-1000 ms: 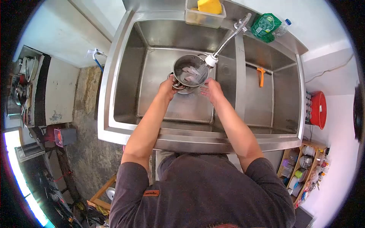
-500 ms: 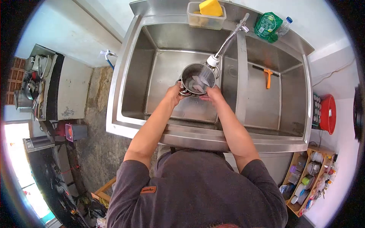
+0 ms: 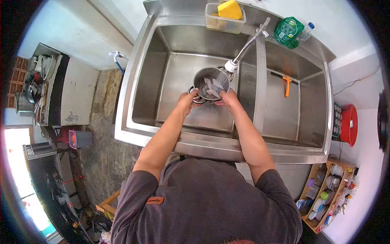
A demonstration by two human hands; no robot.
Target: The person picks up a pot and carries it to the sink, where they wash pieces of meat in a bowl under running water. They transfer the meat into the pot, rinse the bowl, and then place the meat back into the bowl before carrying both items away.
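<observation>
Both hands grip a small metal pot (image 3: 200, 80) in the left basin of the steel sink (image 3: 170, 77). The left hand (image 3: 187, 99) closes on its side handle and the right hand (image 3: 227, 97) on the near rim. The pot sits just under the tap head (image 3: 230, 65), with pale pieces (image 3: 211, 86) inside. An orange tool (image 3: 287, 83) lies in the right basin, well apart.

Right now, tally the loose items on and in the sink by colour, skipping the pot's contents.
Yellow: 1, sponge
Green: 1, pouch
Orange: 1, tool
Clear: 2, tub, bottle
Steel: 1, pot
Total: 6
</observation>
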